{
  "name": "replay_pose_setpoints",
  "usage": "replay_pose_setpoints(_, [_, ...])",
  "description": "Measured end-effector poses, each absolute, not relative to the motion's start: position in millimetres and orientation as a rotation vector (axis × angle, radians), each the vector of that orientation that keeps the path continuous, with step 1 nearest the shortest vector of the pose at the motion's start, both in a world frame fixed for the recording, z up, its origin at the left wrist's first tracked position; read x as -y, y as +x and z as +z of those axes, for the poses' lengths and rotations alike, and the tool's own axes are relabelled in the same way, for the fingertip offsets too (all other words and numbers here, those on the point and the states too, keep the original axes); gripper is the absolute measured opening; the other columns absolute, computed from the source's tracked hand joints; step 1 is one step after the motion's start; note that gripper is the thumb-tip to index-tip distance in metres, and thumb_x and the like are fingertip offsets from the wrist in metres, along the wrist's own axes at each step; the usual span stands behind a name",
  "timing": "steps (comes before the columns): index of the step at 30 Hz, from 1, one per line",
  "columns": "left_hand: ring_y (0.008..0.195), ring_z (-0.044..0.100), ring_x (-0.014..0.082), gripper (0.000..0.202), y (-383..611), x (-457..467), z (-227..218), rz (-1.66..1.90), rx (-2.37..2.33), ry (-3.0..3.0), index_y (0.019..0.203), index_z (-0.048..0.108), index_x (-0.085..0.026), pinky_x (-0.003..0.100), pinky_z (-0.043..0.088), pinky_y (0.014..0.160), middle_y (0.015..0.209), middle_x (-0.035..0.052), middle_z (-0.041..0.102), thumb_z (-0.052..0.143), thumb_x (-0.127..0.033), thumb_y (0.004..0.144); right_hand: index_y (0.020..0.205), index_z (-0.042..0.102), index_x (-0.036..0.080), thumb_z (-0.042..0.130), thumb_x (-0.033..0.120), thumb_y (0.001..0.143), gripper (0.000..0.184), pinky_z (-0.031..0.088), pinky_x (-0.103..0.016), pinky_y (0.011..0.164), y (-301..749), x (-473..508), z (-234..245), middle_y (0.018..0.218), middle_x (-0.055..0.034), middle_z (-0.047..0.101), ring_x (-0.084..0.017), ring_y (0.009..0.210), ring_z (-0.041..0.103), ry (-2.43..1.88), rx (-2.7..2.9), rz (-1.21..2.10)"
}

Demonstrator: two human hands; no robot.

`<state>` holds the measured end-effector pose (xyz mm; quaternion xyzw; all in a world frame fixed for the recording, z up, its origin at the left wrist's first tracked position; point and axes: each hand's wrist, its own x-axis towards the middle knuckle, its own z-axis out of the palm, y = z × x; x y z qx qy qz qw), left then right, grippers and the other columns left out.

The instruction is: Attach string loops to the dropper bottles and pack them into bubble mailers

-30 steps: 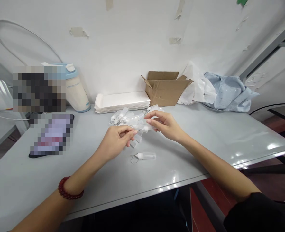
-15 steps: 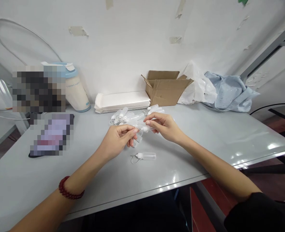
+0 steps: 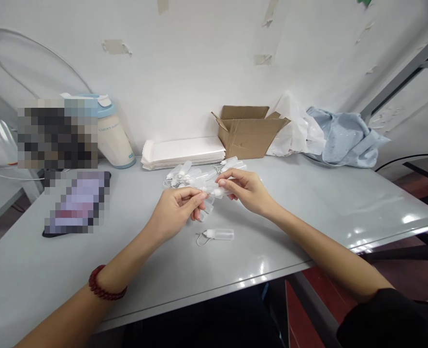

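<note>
Above the table, my right hand [image 3: 245, 192] is closed with thumb and fingertips around a small clear squeeze bottle [image 3: 218, 192], whose white collar points left. My left hand [image 3: 178, 208] pinches at the bottle's narrow tip end; the fingers hide what exactly lies between them. Behind and partly under the hands is a pile of similar bottles [image 3: 182, 173], some with thin looped cap straps. Closer to the front edge, a single squeeze bottle [image 3: 221, 234] lies on its side, its tip and strap loop to the left.
Along the wall stand a flat stack of white cartons [image 3: 185, 147], an open cardboard box [image 3: 248, 140], a white plastic bag [image 3: 295, 130] and a light blue cloth bundle [image 3: 348, 137]. To the left are a cream tumbler [image 3: 116, 140] and a blurred-out phone [image 3: 78, 203] on the grey table [image 3: 293, 270].
</note>
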<state>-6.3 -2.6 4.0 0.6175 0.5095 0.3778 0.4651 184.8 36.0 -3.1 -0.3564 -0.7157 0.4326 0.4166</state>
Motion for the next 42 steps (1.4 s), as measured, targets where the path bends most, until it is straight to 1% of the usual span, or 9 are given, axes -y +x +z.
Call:
replay_pose_setpoints(5, [0.048,0.053,0.0082,0.024,-6,3,0,0.92,-1.238,1.548,0.065,0.064,-0.016,0.019,0.041,0.048,0.048,-0.0039,0.057,0.059,-0.031,0.083,0.081,0.061,0.014,0.057,0.034,0.086,0.021,0.04,-0.02,0.048,184,-36,-5,0.07,0.0012,0.057,-0.005,0.051,0.047,-0.918,1.825,1.085])
replay_pose_setpoints(12, [0.045,0.051,0.0072,0.024,-1,5,-6,0.917,-1.233,1.561,0.062,0.063,-0.015,0.018,0.041,0.047,0.046,-0.0041,0.056,0.059,-0.027,0.083,0.079,0.06,0.014,0.056,0.036,0.085,0.022,0.038,-0.02,0.046,181,-33,-8,0.066,0.0023,0.055,-0.005,0.05,0.046,-0.936,1.823,1.134])
replay_pose_setpoints(20, [0.048,0.053,0.0092,0.025,-2,6,0,0.995,-1.254,1.562,0.062,0.063,-0.016,0.02,0.043,0.049,0.047,-0.0035,0.056,0.059,-0.03,0.083,0.08,0.06,0.015,0.057,0.04,0.085,0.026,0.037,-0.021,0.046,183,-35,-5,0.066,0.0021,0.056,-0.005,0.048,0.046,-0.94,1.758,1.086])
replay_pose_setpoints(27, [0.047,0.053,0.0101,0.024,0,7,3,1.005,-1.254,1.564,0.062,0.063,-0.016,0.021,0.047,0.05,0.047,-0.0031,0.056,0.059,-0.03,0.081,0.079,0.06,0.015,0.057,0.04,0.085,0.026,0.037,-0.021,0.046,182,-34,-5,0.065,0.0024,0.055,-0.005,0.048,0.045,-0.934,1.765,1.117])
replay_pose_setpoints(33, [0.047,0.053,0.0096,0.025,2,8,2,0.991,-1.249,1.572,0.061,0.063,-0.016,0.02,0.047,0.051,0.047,-0.0031,0.056,0.059,-0.029,0.082,0.079,0.06,0.015,0.058,0.039,0.085,0.025,0.037,-0.02,0.045,181,-33,-7,0.064,0.0026,0.055,-0.005,0.048,0.046,-0.924,1.759,1.111])
replay_pose_setpoints(42, [0.047,0.054,0.0096,0.022,0,8,2,1.029,-1.264,1.54,0.063,0.064,-0.016,0.021,0.048,0.05,0.049,-0.003,0.057,0.061,-0.029,0.081,0.075,0.058,0.015,0.06,0.043,0.082,0.029,0.037,-0.021,0.045,182,-36,-3,0.062,0.0036,0.052,-0.005,0.047,0.044,-0.956,1.688,1.091])
